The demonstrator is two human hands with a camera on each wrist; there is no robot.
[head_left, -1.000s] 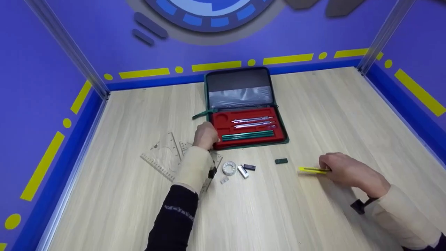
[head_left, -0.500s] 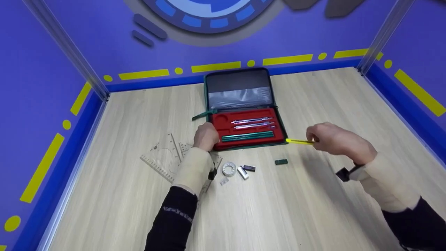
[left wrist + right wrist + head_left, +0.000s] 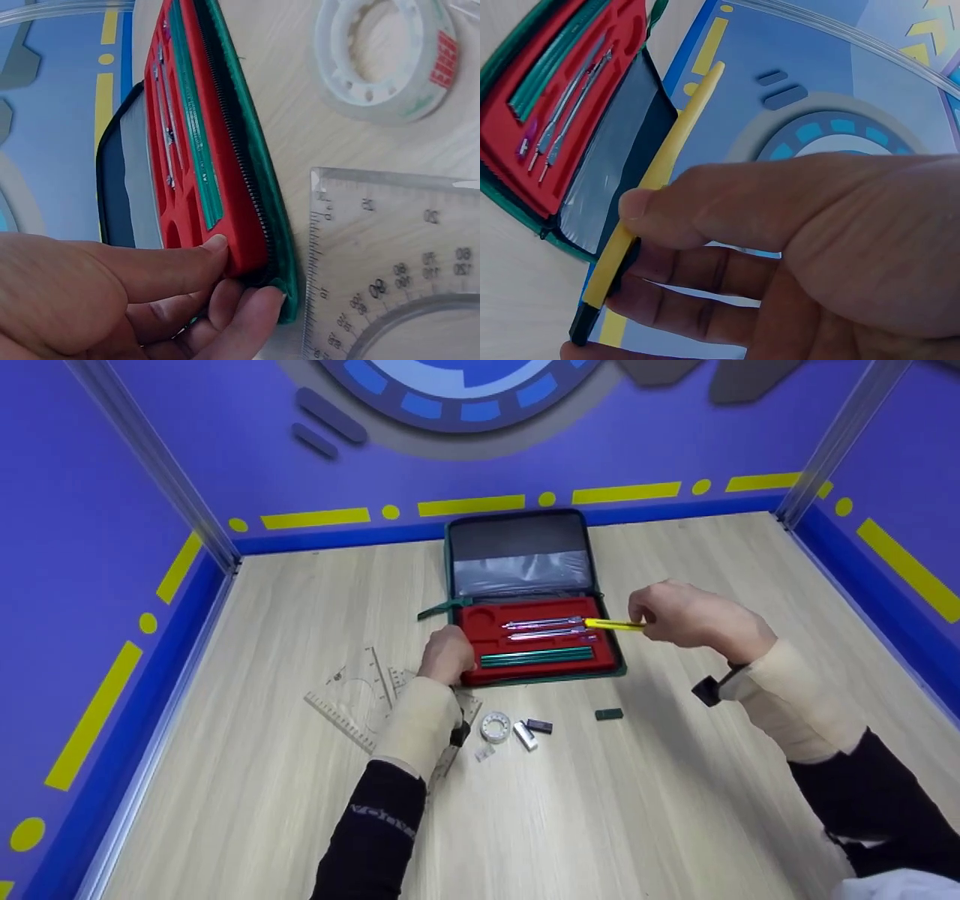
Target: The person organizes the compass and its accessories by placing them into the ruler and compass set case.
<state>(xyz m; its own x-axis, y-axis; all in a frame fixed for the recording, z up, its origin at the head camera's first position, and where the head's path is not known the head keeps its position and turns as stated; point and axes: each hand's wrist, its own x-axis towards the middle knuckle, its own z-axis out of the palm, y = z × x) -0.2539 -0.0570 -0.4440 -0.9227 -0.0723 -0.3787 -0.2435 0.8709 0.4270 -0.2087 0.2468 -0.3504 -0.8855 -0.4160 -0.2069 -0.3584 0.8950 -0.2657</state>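
In the head view an open zip case stands at the back of the table. Its red insert carries silver drawing instruments and green pencil-like sticks. My left hand grips the case's near left corner; in the left wrist view the thumb lies on the insert and the fingers curl beneath the green edge. Over the insert's right side, a yellow utility knife is pinched by my right hand. The knife's black end piece shows in the right wrist view.
Clear set squares lie left of my left forearm, partly hidden by it. In front of the case are a tape roll, a silver block, a dark block and a dark green block. Blue walls enclose the table.
My right hand has carried the yellow knife up and to the left, from the table's right side to above the case. The left hand stays at the case corner.
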